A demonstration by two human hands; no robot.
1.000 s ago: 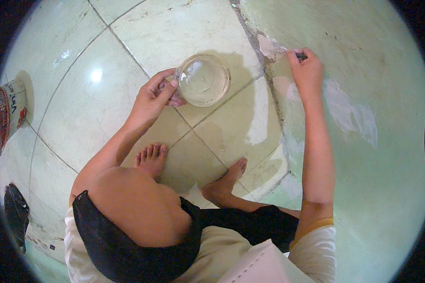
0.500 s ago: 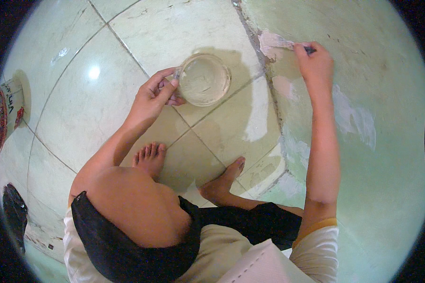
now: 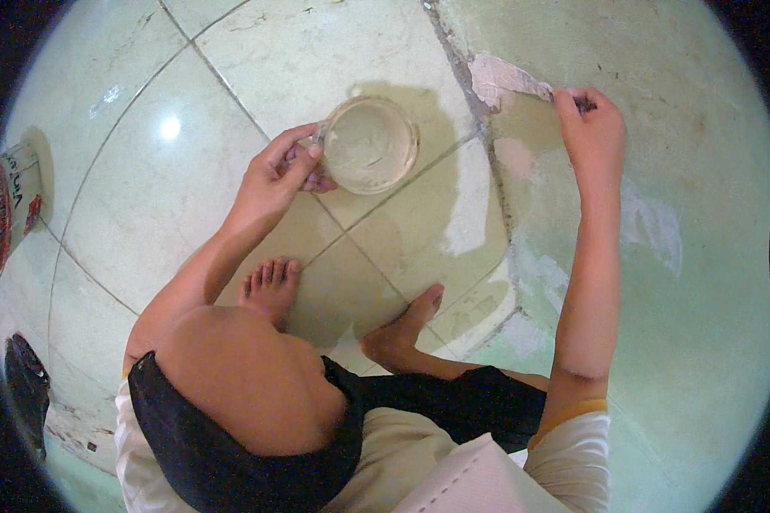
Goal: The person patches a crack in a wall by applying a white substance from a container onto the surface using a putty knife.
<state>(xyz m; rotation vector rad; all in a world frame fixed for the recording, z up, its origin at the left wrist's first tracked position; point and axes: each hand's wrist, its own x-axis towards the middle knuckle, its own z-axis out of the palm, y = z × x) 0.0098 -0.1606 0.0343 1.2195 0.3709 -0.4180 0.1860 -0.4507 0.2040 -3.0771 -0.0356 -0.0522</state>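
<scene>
My left hand (image 3: pixel 282 162) is closed on the handle of a clear, round mug (image 3: pixel 370 144), held above the floor tiles. Pale material coats the mug's inside; how much it holds is hard to tell. At the far right my right hand (image 3: pixel 592 124) grips the dark handle of a putty knife (image 3: pixel 535 85). Its blade is covered by or lies against a patch of pinkish-white putty (image 3: pixel 492 81) on the green wall, just beside the joint with the floor. Where blade ends and putty begins is unclear.
A paler putty patch (image 3: pixel 515 156) and whitish smears (image 3: pixel 650 227) mark the green wall (image 3: pixel 701 154). My bare feet (image 3: pixel 271 291) stand on the tiled floor (image 3: pixel 316 51). To the left are a printed tub (image 3: pixel 21 192) and a black object (image 3: pixel 27 393).
My right hand with the putty knife has moved a little to the right and nearer, away from the floor joint. My left hand and the mug have hardly moved.
</scene>
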